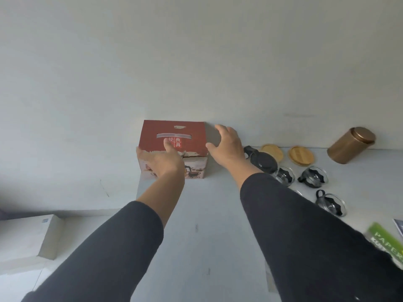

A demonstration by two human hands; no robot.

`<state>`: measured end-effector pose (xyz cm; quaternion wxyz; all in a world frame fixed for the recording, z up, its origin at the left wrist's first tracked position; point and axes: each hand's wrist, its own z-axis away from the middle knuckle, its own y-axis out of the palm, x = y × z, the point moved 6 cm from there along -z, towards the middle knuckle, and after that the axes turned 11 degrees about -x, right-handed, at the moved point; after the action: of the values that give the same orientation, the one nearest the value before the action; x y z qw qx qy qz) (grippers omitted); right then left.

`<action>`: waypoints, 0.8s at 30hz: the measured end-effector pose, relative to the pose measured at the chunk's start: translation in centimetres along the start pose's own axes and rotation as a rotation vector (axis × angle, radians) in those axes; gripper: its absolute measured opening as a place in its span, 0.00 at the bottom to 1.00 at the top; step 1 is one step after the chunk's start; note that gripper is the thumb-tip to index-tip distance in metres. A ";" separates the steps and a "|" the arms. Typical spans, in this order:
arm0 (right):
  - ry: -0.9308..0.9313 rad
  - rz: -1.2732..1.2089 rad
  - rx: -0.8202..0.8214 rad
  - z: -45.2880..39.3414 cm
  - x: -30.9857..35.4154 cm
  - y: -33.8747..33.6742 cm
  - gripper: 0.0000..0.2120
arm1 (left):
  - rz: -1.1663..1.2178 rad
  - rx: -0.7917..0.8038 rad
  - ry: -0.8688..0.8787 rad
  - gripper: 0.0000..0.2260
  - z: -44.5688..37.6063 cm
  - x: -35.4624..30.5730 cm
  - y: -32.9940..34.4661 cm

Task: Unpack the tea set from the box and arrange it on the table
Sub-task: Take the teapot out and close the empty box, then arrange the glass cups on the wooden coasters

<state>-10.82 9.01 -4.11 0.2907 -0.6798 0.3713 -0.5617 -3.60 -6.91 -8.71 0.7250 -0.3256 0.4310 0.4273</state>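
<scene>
Head view: the closed red box (174, 147) stands on the bench (207, 214) against the wall. Left hand (161, 160) rests on its front top edge, fingers relaxed. Right hand (226, 144) hovers at its right side, fingers spread. Glass cups (314, 177) lie further right.

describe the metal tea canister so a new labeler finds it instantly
Start at the red box against the wall and scan right along the table's far edge, past the two round wooden lids. The tea canister stands beyond them, farthest right. It is the only bronze metal cylinder; its neighbours are wood or glass.
</scene>
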 end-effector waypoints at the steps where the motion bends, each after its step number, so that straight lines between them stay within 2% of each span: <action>1: 0.000 0.004 -0.026 -0.1 -0.4 -1.5 0.28 | 0.015 0.036 0.015 0.33 1.1 -0.6 0.7; 9: 0.043 -0.016 -0.145 0.3 -7.0 -12.3 0.26 | 0.061 0.233 0.146 0.29 12.9 -3.1 5.0; 17: 0.125 0.002 -0.144 3.0 -18.2 -19.9 0.25 | -0.038 0.338 0.165 0.27 25.6 2.7 9.1; 24: 0.173 0.025 -0.113 3.7 -24.2 -21.4 0.23 | -0.218 0.435 0.268 0.25 29.6 6.4 11.4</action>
<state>-5.61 40.89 -0.76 0.2254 -0.6395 0.4345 -0.5928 -1.98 24.95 -3.33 0.7562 -0.2602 0.5670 0.1975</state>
